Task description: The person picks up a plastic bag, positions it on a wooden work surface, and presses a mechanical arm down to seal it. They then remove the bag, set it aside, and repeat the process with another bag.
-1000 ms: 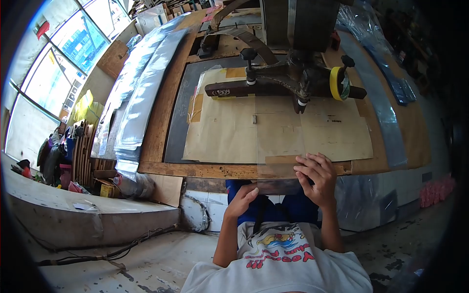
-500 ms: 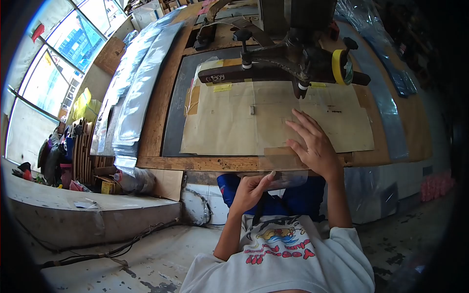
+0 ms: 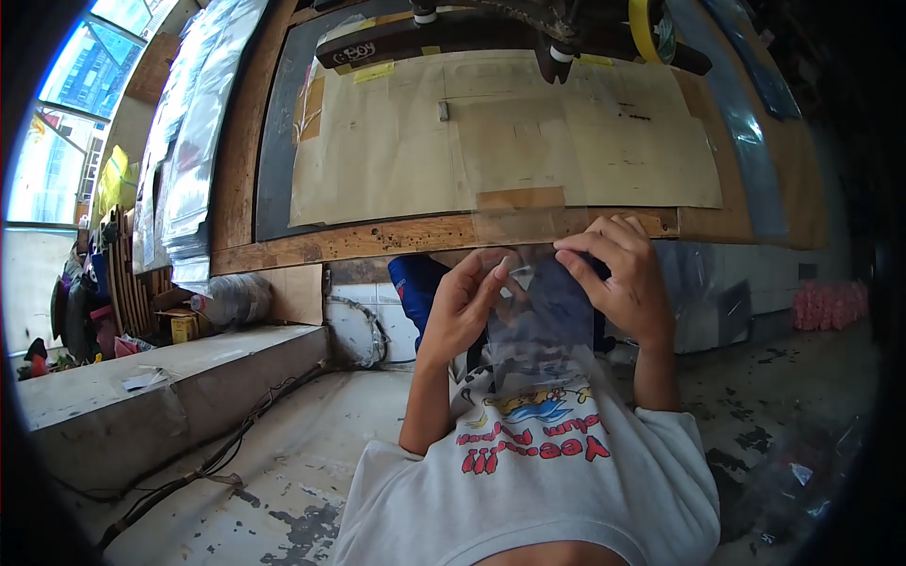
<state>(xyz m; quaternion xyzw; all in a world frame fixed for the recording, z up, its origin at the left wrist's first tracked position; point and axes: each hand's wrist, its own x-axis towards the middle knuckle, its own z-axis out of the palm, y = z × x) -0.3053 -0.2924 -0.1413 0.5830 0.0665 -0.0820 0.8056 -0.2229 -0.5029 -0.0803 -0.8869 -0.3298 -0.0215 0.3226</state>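
Note:
Both my hands hold a clear plastic bag (image 3: 540, 325) in front of my body, below the table's front edge. My left hand (image 3: 465, 300) pinches its upper left corner and my right hand (image 3: 618, 274) pinches its upper right. The bag hangs down over my white printed shirt (image 3: 528, 453). Above, on the wooden table (image 3: 377, 239), lies a sheet of brown cardboard (image 3: 472, 141) under the dark arm of a machine (image 3: 453, 33).
Stacks of clear plastic bags (image 3: 189, 141) run along the table's left side. A yellow tape roll (image 3: 644, 28) sits on the machine. A concrete ledge (image 3: 160, 377) with cables and clutter is at the left. More plastic sheeting (image 3: 746, 123) lies at the right.
My right hand came off the cardboard and back to the table's edge. Both hands now hold the clear bag pulled down off the table. The view has tilted downward.

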